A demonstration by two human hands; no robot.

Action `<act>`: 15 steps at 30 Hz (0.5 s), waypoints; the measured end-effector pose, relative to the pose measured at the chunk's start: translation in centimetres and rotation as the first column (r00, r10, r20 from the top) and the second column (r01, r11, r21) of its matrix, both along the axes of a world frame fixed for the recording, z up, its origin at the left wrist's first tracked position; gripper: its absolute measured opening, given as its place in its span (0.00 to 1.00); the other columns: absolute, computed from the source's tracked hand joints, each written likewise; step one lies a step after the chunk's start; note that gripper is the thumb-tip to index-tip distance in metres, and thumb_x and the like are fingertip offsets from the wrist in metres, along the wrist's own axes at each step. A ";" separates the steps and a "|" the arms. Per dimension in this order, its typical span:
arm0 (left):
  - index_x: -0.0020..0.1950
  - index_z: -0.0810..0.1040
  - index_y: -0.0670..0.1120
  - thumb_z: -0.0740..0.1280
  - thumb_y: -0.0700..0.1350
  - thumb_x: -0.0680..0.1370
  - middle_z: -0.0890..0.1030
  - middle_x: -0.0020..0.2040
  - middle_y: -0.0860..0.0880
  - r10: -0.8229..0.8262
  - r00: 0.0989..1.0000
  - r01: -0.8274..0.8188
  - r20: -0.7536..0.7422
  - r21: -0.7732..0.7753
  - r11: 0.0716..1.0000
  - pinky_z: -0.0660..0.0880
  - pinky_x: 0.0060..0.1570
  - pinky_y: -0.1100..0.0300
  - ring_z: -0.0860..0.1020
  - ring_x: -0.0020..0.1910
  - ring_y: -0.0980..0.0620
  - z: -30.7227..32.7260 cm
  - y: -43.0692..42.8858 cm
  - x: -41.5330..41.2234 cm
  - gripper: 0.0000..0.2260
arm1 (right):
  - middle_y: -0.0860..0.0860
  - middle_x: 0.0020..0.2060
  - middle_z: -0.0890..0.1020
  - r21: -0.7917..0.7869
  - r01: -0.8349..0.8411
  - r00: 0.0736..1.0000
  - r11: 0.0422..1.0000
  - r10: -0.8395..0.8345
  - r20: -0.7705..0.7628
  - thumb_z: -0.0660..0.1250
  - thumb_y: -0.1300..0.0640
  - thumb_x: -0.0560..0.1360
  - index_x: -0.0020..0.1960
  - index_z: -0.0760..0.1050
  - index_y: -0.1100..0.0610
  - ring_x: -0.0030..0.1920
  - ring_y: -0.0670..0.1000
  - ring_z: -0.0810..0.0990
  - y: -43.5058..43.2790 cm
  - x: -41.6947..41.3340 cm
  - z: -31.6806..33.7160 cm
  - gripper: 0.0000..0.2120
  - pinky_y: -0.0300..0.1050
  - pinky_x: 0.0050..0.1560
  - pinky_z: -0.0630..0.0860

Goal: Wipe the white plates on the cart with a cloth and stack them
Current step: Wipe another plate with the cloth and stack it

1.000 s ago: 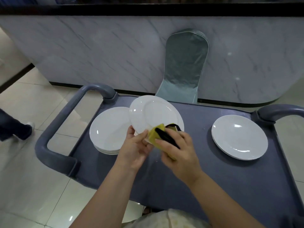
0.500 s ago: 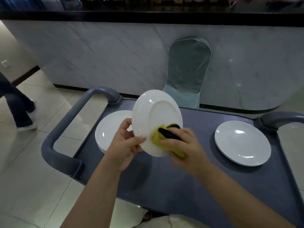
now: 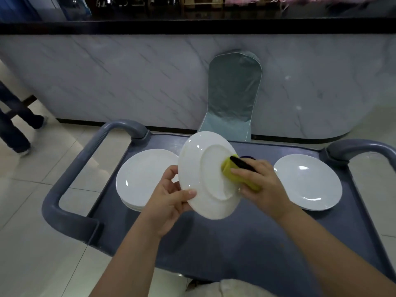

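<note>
My left hand (image 3: 169, 200) grips the lower left rim of a white plate (image 3: 199, 179), held tilted above the grey-blue cart (image 3: 246, 243) with its underside toward me. My right hand (image 3: 261, 185) holds a yellow cloth with a black edge (image 3: 233, 170) and presses it against the plate's base ring on the right. A stack of white plates (image 3: 141, 176) lies on the cart at the left, partly hidden behind the held plate. More white plates (image 3: 308, 181) lie stacked at the right.
The cart has grey handles at the left (image 3: 70, 179) and right (image 3: 360, 148). A chair with a pale green cover (image 3: 233, 95) stands behind it against a marble counter (image 3: 128, 78). A person's legs (image 3: 15, 125) are on the tiled floor at far left.
The held plate has turned over, from its face toward me to its underside toward me, and risen a little. The cloth has moved up onto the base ring. The person at left has walked further away.
</note>
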State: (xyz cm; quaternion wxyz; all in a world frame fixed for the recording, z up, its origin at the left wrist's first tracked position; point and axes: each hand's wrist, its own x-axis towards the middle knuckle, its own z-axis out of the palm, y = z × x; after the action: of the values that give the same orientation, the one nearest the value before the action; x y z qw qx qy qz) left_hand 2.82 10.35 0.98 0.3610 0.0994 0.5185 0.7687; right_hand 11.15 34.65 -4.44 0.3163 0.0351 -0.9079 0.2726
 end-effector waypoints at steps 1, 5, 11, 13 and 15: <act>0.56 0.69 0.46 0.68 0.31 0.67 0.81 0.49 0.41 -0.025 1.000 0.025 -0.001 -0.001 1.000 0.80 0.44 0.44 0.80 0.48 0.42 -0.1 0.3 0.3 0.21 | 0.51 0.65 0.76 -0.052 0.065 0.998 0.997 -0.065 0.011 0.67 0.56 0.73 0.62 0.78 0.48 0.54 0.64 0.76 0.6 -0.3 0.3 0.18 0.48 0.64 0.68; 0.56 0.70 0.46 0.69 0.31 0.67 0.81 0.50 0.40 -0.006 1.000 0.006 -0.011 0.005 1.000 0.80 0.46 0.46 0.80 0.49 0.42 -0.3 2.2 0.4 0.21 | 0.50 0.65 0.74 -0.134 0.120 0.991 0.984 -0.127 -0.045 0.66 0.56 0.74 0.60 0.80 0.51 0.56 0.56 0.72 -3.9 -2.2 3.0 0.15 0.39 0.65 0.63; 0.54 0.71 0.46 0.69 0.32 0.66 0.82 0.46 0.42 0.020 1.000 -0.020 0.000 -0.012 1.000 0.80 0.45 0.46 0.81 0.45 0.44 -0.7 1.2 -0.8 0.20 | 0.49 0.65 0.75 -0.006 -0.065 0.997 0.998 0.065 -0.042 0.66 0.57 0.75 0.60 0.78 0.48 0.56 0.57 0.74 -2.1 1.3 -1.0 0.15 0.48 0.62 0.69; 0.55 0.71 0.46 0.69 0.32 0.66 0.81 0.47 0.42 -0.030 1.000 0.030 -0.009 -0.030 0.999 0.80 0.45 0.44 0.80 0.47 0.43 -0.8 1.1 -0.4 0.21 | 0.43 0.65 0.74 -0.138 0.047 0.999 0.989 -0.045 0.016 0.66 0.57 0.73 0.61 0.78 0.47 0.59 0.47 0.74 -0.3 0.9 -1.1 0.17 0.43 0.64 0.68; 0.55 0.71 0.46 0.69 0.32 0.66 0.81 0.50 0.40 -0.081 0.996 0.079 -0.041 -0.051 0.996 0.79 0.46 0.41 0.80 0.50 0.41 -0.9 1.2 -0.2 0.21 | 0.35 0.62 0.74 -0.289 0.170 0.985 0.942 -0.160 0.057 0.67 0.61 0.73 0.59 0.79 0.44 0.58 0.34 0.72 0.7 -1.0 0.1 0.18 0.30 0.62 0.66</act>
State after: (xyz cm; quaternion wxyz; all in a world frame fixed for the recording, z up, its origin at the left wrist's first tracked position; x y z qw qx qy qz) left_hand 2.58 11.55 0.12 0.3827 0.1278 0.5405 0.7383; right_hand 10.13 35.40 -4.39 0.3249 -0.0929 -0.8623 0.3772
